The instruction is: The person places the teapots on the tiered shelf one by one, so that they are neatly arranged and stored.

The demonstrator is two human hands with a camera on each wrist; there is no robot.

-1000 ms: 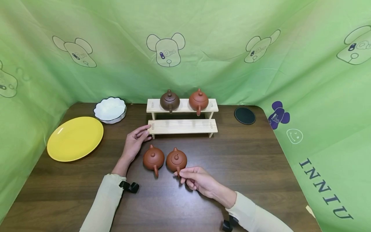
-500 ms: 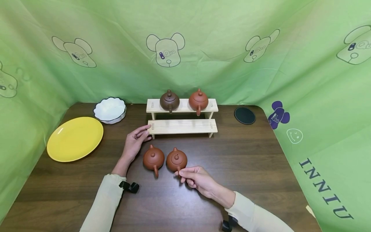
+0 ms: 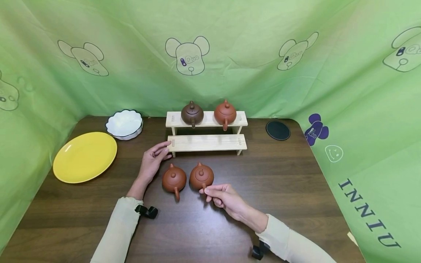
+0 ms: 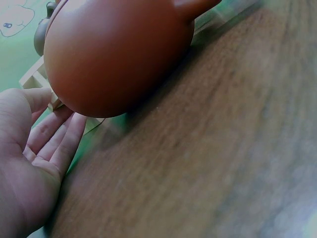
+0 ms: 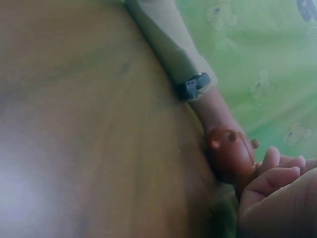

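Observation:
My right hand (image 3: 227, 201) pinches the handle of a reddish-brown clay teapot (image 3: 201, 176) between thumb and fingers. That teapot's spout points away, toward the wooden stand. Just left of it, a second reddish-brown teapot (image 3: 174, 179) sits on the table, its handle toward me; it fills the top of the left wrist view. My left hand (image 3: 152, 162) grips the left end of the lower step of a pale wooden stand (image 3: 207, 143). On the upper step (image 3: 208, 119) sit a dark brown teapot (image 3: 192, 114) and an orange-brown one (image 3: 225, 113).
A yellow oval plate (image 3: 84, 157) and a white scalloped bowl (image 3: 124, 125) stand at the left. At the back right lies a black round coaster (image 3: 277, 130). Green printed cloth (image 3: 236, 80) hangs behind and along both sides of the table.
My right hand and the teapot it pinches have shifted slightly away from me, toward the stand, and the teapot's spout sits higher in view. The left hand stays in place.

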